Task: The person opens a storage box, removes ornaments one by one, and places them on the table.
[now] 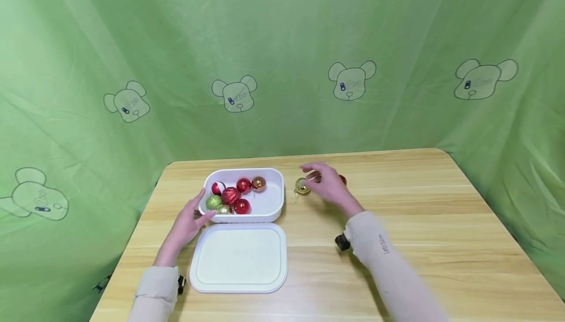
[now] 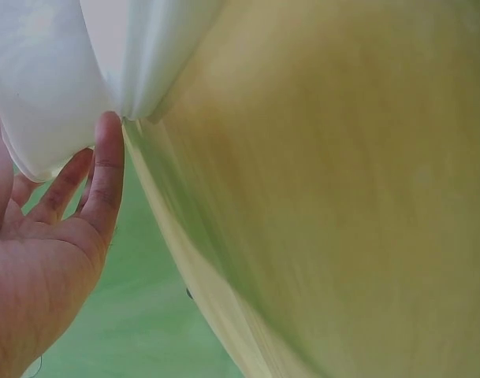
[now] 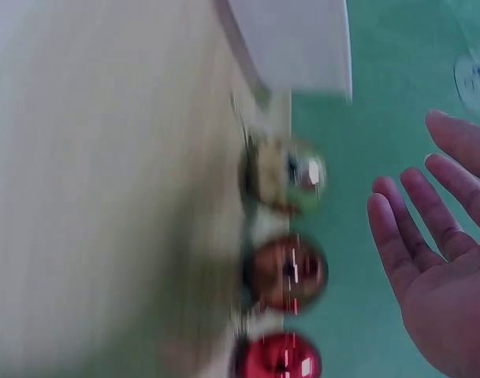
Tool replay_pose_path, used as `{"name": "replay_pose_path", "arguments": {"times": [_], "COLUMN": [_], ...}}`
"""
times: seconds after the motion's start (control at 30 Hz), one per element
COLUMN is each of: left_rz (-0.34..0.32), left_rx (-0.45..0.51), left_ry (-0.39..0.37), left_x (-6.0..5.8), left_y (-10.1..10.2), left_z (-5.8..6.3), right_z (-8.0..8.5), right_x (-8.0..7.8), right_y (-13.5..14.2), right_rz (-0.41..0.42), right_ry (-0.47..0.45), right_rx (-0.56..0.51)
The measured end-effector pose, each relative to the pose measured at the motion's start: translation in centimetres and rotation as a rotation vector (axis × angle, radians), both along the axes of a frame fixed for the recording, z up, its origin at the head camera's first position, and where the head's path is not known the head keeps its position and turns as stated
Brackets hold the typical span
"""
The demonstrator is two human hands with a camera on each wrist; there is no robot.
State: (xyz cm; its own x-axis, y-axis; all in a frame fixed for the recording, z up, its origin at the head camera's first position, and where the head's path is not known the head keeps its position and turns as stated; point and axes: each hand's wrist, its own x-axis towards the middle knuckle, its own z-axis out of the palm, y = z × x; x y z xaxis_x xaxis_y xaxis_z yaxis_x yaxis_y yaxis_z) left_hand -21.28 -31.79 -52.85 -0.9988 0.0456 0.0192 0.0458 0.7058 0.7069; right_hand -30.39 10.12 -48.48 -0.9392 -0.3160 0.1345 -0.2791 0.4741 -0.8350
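My left hand [image 1: 185,221] rests at the left end of a white plastic box [image 1: 276,204], fingers along its outer side and thumb near its front corner. In the left wrist view its fingers are fairly straight against the box wall [image 2: 42,87]. Inside the box lie several Christmas balls, among them a glittery green ball [image 1: 214,202] and a ridged red ball [image 1: 230,196]. My right hand [image 1: 327,185], fingers spread and holding nothing, hovers beside a gold ball [image 1: 302,186] on the table. A copper ball [image 3: 287,273] and a red ball [image 3: 280,356] line up past it.
A white lid [image 1: 238,258] lies flat in front of the box on the wooden table [image 1: 419,234]. Green cloth [image 1: 282,33] with bear-head drawings hangs behind the table and at its sides.
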Motion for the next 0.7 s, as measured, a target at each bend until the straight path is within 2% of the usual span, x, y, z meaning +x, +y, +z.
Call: {"name": "replay_pose_path", "arguments": {"times": [0.27, 0.43, 0.7], "left_rz": [-0.001, 0.002, 0.011], "left_rx": [0.002, -0.013, -0.057], "left_ry": [-0.020, -0.028, -0.030], "left_x": [-0.1, -0.2, -0.1], "left_y": [0.0, 0.1, -0.1], "left_z": [-0.1, 0.0, 0.2], "right_z": [-0.9, -0.9, -1.4], "right_x": [1.9, 2.7, 3.0], "right_y": [-6.3, -9.4, -13.1], "right_rz": [0.084, 0.158, 0.237], "right_ry": [-0.068, -0.041, -0.028], "right_rx": [-0.086, -0.073, -0.034]}}
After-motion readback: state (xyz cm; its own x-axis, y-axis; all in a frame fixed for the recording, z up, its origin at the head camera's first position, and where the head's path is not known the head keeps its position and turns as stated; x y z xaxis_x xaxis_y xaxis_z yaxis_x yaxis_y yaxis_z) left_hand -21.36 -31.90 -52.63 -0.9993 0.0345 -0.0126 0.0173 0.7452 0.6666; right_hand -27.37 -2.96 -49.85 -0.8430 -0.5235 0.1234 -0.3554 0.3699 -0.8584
